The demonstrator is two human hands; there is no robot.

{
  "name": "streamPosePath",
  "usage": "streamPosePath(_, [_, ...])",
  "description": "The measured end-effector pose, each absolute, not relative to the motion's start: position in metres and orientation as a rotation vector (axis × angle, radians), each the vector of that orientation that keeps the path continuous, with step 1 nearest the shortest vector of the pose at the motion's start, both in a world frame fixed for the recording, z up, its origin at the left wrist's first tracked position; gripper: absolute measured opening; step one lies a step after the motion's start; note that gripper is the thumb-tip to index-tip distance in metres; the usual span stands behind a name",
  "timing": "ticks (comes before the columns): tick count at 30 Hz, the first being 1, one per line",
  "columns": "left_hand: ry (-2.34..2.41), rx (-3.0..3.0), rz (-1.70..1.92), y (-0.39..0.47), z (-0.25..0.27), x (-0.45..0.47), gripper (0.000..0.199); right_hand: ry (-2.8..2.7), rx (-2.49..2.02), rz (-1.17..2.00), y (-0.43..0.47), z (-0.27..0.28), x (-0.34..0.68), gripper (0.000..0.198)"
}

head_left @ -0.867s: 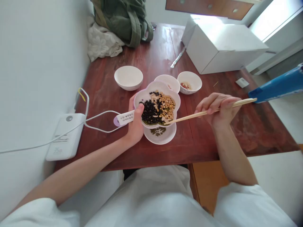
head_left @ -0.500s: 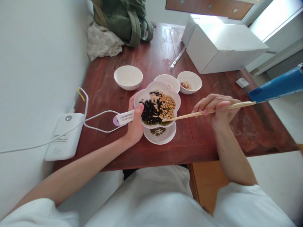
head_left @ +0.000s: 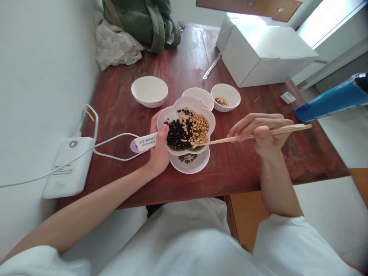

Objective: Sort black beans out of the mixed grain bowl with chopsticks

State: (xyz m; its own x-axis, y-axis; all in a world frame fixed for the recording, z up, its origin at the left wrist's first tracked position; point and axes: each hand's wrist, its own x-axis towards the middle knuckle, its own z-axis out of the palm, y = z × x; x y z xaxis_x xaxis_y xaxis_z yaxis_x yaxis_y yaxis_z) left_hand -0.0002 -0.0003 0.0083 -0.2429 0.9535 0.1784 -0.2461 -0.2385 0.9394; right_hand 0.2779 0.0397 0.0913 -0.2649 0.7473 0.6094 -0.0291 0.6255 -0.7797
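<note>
My left hand [head_left: 160,147] grips the left side of a flower-shaped dish [head_left: 212,122], its thumb over the rim. Inside lie black beans [head_left: 176,135], yellow soybeans [head_left: 202,123], some pale longer nuts or seeds and green mung beans. My right hand [head_left: 261,132] is closed around a pair of wooden chopsticks [head_left: 222,141], whose tips reach into the dish at its lower right, by the pale pieces. Partly under the dish stands a white bowl [head_left: 198,168] with some mung beans [head_left: 188,158]. Behind the dish, another white bowl [head_left: 193,92] is partly covered.
A white bowl [head_left: 149,92] stands at the back left, and one with reddish and pale pieces [head_left: 225,94] at the back right. Further off are a white box [head_left: 267,53] and a green bag [head_left: 143,23]. A white power bank [head_left: 69,166] with cables sits left; a blue cylinder [head_left: 330,97] right.
The whole view has shifted slightly, so things appear a little further left. Both hands keep their hold on the dish and the chopsticks, whose tips stay at the dish's lower right.
</note>
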Motion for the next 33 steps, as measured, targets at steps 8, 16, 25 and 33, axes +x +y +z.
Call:
streamPosePath(8, [1.101,1.052,1.668,0.000,0.013,0.003,0.040,-1.715,-0.774,0.947,0.041,0.104,0.282,0.051])
streamPosePath(16, [1.134,1.060,1.658,0.000,0.014,0.001,0.051,-1.666,-0.727,0.854,0.040,0.099,0.273,0.055])
streamPosePath(25, [1.035,1.028,1.740,-0.001,0.019,0.003,0.035,-1.590,-0.723,0.802,0.046,0.086,0.272,0.058])
streamPosePath(33, [1.181,1.117,1.675,-0.001,0.019,0.002,0.051,-1.565,-0.708,0.809,0.042,0.086,0.268,0.060])
